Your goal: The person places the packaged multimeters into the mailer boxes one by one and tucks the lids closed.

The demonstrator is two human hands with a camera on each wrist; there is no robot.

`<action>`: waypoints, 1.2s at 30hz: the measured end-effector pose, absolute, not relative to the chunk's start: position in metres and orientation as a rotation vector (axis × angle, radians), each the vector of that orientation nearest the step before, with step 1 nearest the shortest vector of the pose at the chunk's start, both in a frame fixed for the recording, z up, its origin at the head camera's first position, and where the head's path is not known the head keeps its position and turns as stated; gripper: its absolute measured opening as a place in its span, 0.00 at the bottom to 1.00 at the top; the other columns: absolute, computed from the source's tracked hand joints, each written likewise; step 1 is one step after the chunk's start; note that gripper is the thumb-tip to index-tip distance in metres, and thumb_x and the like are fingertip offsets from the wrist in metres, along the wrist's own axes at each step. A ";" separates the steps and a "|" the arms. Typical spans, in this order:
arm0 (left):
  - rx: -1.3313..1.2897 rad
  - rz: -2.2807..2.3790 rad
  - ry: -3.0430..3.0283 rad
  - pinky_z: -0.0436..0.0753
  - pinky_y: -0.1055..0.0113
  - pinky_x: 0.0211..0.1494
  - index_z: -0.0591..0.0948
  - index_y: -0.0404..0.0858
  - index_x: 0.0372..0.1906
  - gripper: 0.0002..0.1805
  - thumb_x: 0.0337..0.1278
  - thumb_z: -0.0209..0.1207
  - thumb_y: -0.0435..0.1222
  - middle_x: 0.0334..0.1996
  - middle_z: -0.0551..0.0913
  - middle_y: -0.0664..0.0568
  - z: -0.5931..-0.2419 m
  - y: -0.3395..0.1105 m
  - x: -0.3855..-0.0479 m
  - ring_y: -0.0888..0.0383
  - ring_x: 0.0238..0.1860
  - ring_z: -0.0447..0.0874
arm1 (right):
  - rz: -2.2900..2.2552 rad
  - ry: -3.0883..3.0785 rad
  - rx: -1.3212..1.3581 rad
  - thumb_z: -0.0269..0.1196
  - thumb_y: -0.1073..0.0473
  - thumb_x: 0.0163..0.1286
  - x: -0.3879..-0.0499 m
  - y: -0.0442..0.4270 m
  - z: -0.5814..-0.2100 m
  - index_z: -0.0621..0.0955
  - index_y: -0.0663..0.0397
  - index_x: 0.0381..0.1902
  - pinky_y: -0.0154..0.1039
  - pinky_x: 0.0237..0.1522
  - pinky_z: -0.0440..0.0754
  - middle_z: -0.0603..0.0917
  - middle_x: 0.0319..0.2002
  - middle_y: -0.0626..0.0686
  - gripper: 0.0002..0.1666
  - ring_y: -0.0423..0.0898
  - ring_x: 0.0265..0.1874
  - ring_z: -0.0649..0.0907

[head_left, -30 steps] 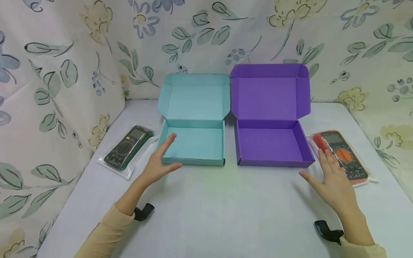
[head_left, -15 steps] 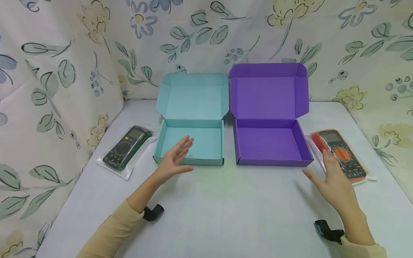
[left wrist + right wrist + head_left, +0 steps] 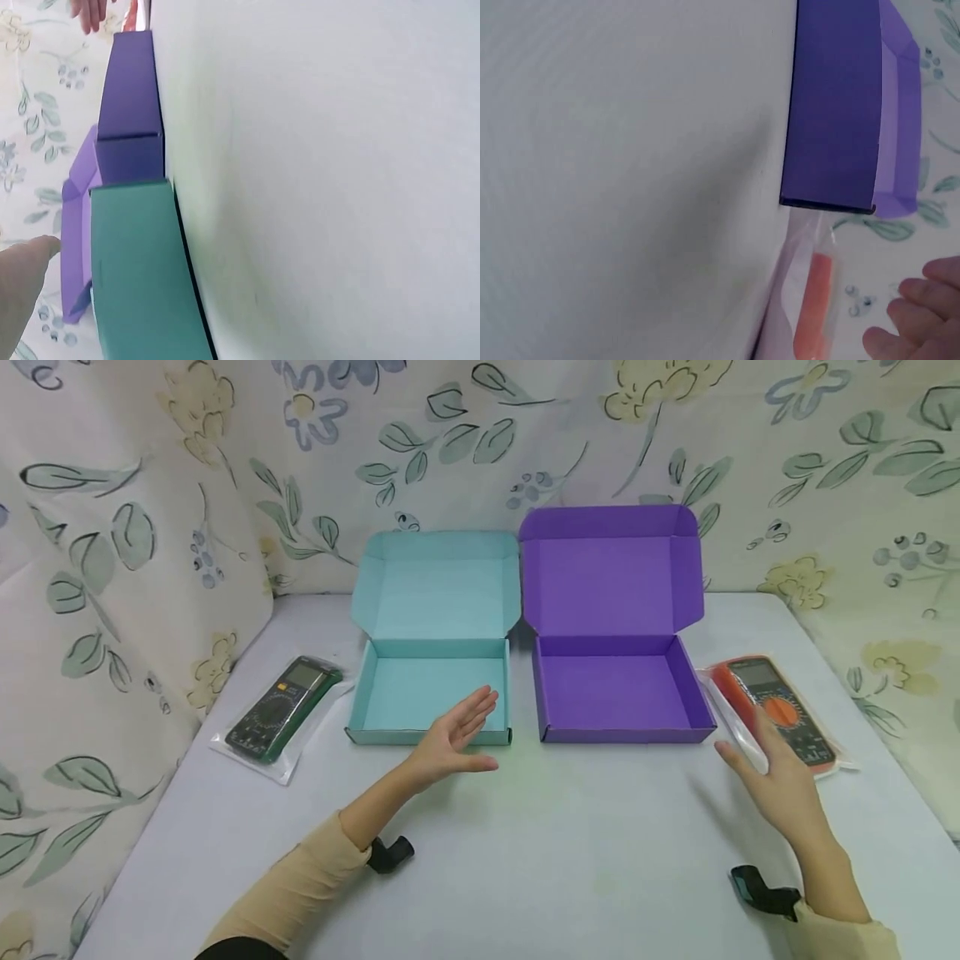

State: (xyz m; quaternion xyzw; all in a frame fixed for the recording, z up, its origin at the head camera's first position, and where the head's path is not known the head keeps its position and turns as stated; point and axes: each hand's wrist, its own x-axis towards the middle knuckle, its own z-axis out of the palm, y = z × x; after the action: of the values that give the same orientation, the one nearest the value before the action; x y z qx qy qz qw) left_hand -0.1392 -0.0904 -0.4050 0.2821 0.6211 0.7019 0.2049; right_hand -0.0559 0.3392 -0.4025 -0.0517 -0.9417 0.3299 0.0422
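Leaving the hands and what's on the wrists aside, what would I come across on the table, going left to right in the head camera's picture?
Bagged black-and-green multimeter → open teal cardboard box → open purple cardboard box → bagged orange-and-black multimeter.

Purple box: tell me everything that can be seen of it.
The purple box looks like folded cardboard, with a shallow rectangular base and darker outer walls. Its lid stands open at the back, with flaps along the top and both sides. It sits flat on the white table, nothing inside. The teal box is to its left, their bases apart; the orange digital multimeter lies to its right in a clear bag. Whether that bag touches it is hard to tell.
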 end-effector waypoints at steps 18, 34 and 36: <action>0.603 1.901 1.728 0.51 0.66 0.74 0.41 0.34 0.77 0.58 0.49 0.69 0.26 0.78 0.40 0.43 -0.410 -0.030 -0.155 0.50 0.77 0.40 | 1.496 -2.671 -0.089 0.41 0.51 0.80 -0.052 0.362 -0.403 0.43 0.58 0.77 0.65 0.69 0.34 0.41 0.76 0.62 0.36 0.51 0.75 0.39; 0.394 1.789 2.074 0.52 0.60 0.75 0.43 0.37 0.78 0.59 0.48 0.72 0.33 0.77 0.43 0.46 -0.418 0.015 -0.154 0.50 0.76 0.43 | 1.537 -2.638 -0.227 0.37 0.45 0.78 -0.054 0.376 -0.393 0.41 0.44 0.78 0.76 0.62 0.37 0.41 0.77 0.56 0.37 0.57 0.75 0.41; 0.350 1.791 2.110 0.53 0.60 0.75 0.44 0.37 0.78 0.58 0.49 0.72 0.34 0.77 0.45 0.45 -0.419 0.018 -0.153 0.48 0.76 0.45 | 1.533 -2.642 -0.223 0.37 0.45 0.78 -0.055 0.378 -0.392 0.41 0.45 0.78 0.73 0.64 0.37 0.41 0.77 0.57 0.37 0.54 0.75 0.42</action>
State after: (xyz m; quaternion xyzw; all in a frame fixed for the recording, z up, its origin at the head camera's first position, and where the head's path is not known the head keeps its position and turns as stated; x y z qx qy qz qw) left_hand -0.1535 0.0184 -0.4192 0.1236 0.7448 0.6319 0.1751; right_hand -0.0554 0.3781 -0.3918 -0.0729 -0.8619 0.5002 0.0396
